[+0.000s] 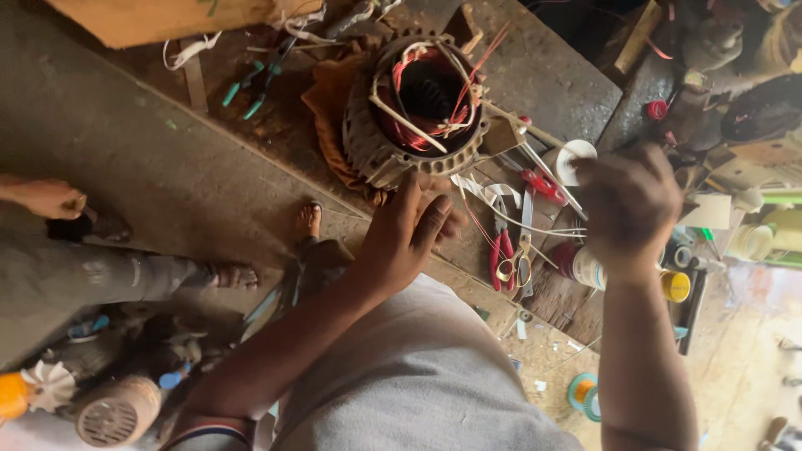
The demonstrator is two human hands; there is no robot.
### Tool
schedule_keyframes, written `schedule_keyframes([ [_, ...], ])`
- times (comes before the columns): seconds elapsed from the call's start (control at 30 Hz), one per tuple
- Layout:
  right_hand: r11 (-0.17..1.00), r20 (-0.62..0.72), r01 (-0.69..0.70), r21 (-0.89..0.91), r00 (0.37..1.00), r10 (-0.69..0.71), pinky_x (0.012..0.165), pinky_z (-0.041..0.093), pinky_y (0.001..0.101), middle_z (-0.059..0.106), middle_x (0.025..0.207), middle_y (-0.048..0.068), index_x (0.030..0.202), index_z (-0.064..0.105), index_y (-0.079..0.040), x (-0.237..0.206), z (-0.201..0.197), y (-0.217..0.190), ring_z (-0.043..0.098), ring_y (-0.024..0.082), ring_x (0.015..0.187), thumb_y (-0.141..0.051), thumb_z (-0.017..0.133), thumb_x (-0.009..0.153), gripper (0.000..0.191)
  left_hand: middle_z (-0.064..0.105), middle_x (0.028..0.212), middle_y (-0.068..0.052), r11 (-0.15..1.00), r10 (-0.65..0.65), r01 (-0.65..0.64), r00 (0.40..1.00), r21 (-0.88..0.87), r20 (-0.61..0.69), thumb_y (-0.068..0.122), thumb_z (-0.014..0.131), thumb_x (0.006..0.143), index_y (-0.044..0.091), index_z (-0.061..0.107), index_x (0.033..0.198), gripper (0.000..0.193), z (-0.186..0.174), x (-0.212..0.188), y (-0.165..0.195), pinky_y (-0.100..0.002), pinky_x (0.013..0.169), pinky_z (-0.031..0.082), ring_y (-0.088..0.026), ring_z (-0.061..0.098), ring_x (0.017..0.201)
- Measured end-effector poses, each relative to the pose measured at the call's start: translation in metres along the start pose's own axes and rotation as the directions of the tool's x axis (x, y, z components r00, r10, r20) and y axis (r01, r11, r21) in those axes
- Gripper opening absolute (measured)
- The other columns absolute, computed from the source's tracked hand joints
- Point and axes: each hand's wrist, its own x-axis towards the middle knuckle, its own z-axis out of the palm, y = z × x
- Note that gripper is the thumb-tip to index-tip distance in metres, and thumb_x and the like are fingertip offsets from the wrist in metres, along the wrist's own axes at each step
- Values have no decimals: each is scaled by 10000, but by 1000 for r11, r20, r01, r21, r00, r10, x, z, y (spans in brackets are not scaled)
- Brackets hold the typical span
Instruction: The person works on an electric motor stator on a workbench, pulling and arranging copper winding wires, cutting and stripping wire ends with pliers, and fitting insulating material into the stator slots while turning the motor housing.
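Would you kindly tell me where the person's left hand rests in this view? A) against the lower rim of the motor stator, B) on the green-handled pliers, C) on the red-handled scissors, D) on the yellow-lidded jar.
A: the left hand lies on the bench with its fingers against the lower rim of the motor stator, apart from the other tools.

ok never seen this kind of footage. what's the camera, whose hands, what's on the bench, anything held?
One camera, worn on a person's head, looks down at their own two bare hands. The left hand rests against a round motor stator with red copper windings, standing on a worn wooden bench. The right hand reaches right, above a small white tub; it is blurred, so whether it grips anything is unclear. Red-handled scissors and green-handled pliers lie nearby. Another person's foot shows on the left.
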Motion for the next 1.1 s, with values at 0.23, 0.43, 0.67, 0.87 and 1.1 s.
schedule_keyframes([
  [0.23, 999, -81, -48, -4, 996, 48, 705, 414, 242, 577, 915, 41, 1133, 793, -56, 7, 9, 38, 529, 99, 769, 70, 734, 1027, 175, 741, 1028, -133, 996, -86, 86, 995, 12, 52, 246, 557, 1081, 18, 470, 1183, 264, -15, -22, -15, -300, 786, 631, -202, 776, 941],
  [0.43, 980, -70, 104, -171, 991, -118, 754, 426, 307, 537, 865, 36, 1138, 808, -113, 5, 23, 37, 530, 175, 799, 42, 778, 951, 245, 758, 1007, -91, 991, -96, 94, 995, 91, 16, 251, 561, 1081, 36, 521, 1215, 256, -13, -23, -35, -305, 796, 612, -179, 773, 950],
  [0.67, 902, 150, 342, -263, 938, -313, 751, 407, 378, 532, 812, -24, 1087, 845, -187, 32, 29, 15, 516, 194, 765, -69, 850, 916, 208, 680, 1275, -179, 981, -189, 195, 971, -23, 143, 332, 525, 1112, 18, 494, 1421, 442, 15, -6, -90, -330, 947, 585, -216, 703, 1125],
  [0.87, 829, 290, 503, -243, 853, -433, 887, 450, 395, 614, 936, -18, 1018, 792, -204, 72, 34, -4, 570, 223, 993, -187, 830, 910, 116, 511, 1479, -106, 778, -485, 503, 862, -376, 149, 361, 460, 1049, 107, 360, 1557, 577, 34, 9, -112, -306, 870, 537, -188, 629, 1152],
  [1.1, 819, 458, 508, -267, 815, -356, 986, 433, 407, 652, 973, -70, 1038, 793, -205, 81, 54, -8, 555, 181, 1038, -240, 806, 980, 68, 650, 1382, -15, 678, -482, 463, 866, -571, 130, 434, 480, 1054, 129, 536, 1392, 459, 51, 17, -111, -266, 876, 494, -100, 642, 1081],
])
